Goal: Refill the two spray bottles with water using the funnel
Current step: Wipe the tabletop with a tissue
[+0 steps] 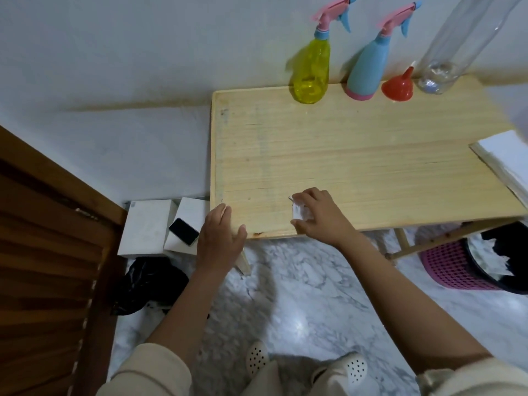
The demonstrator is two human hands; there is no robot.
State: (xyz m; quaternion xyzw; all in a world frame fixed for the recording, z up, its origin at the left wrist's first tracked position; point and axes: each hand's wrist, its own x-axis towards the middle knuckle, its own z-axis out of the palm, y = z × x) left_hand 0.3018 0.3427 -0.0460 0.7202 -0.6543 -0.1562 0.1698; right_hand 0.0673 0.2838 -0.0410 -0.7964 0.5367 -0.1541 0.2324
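A yellow spray bottle (312, 64) and a light blue spray bottle (368, 65), both with pink and blue trigger heads, stand at the back edge of the wooden table (357, 155). A red funnel (398, 85) sits mouth-down to the right of the blue one. A tall clear plastic bottle (457, 50) stands beside the funnel. My right hand (320, 215) presses a crumpled white tissue (298, 212) onto the table near its front edge. My left hand (220, 235) rests over the table's front left corner, fingers apart, holding nothing.
A white sheet stack (505, 161) lies at the table's right edge. White boxes (148, 227) with a phone (183, 231) on them sit left of the table. A black bag (151, 284) lies below them. A pink basket (448, 267) and a black bin (497, 258) stand under the table's right side. A wooden door (48, 252) is at left.
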